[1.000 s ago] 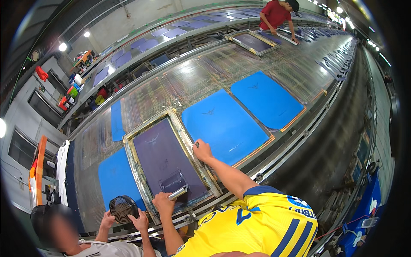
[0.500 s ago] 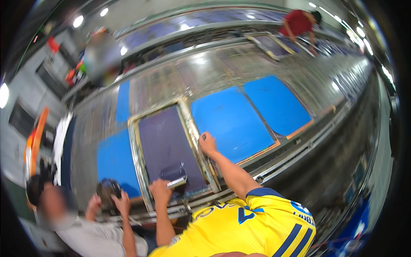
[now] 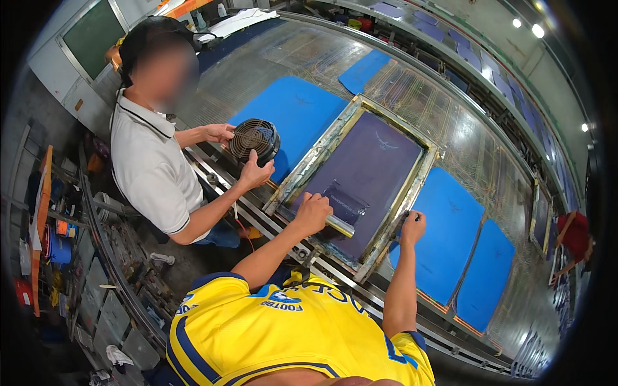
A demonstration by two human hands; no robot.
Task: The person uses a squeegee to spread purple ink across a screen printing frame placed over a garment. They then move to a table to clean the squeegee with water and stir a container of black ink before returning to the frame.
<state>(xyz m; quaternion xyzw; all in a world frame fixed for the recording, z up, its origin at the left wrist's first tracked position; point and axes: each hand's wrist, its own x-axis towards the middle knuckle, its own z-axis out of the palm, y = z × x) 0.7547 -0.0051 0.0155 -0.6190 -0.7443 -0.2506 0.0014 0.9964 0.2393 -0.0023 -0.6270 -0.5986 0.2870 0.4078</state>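
Note:
A screen-printing frame [image 3: 432, 147] with a dark purple mesh [image 3: 380, 157] lies on the long table. My left hand [image 3: 312, 213] is closed around one end of a squeegee [image 3: 341, 226], low on the mesh, beside a patch of wet dark ink [image 3: 347, 204]. Curled fingers of my right hand [image 3: 413, 228] rest by the frame's right edge; whether they grip it or something small is hidden. Blue panels [image 3: 444, 238] lie flat on both sides of the frame.
At my left, a co-worker in a white shirt [image 3: 145, 167] holds a round black fan [image 3: 254, 140] over the table edge. A metal rail [image 3: 335, 273] runs along the near side. Another person in red [image 3: 574, 237] stands far right by another frame [image 3: 539, 215].
My view has swung left and down, so the co-worker with the fan shows more fully. My left hand stays on the squeegee, my right beside the frame.

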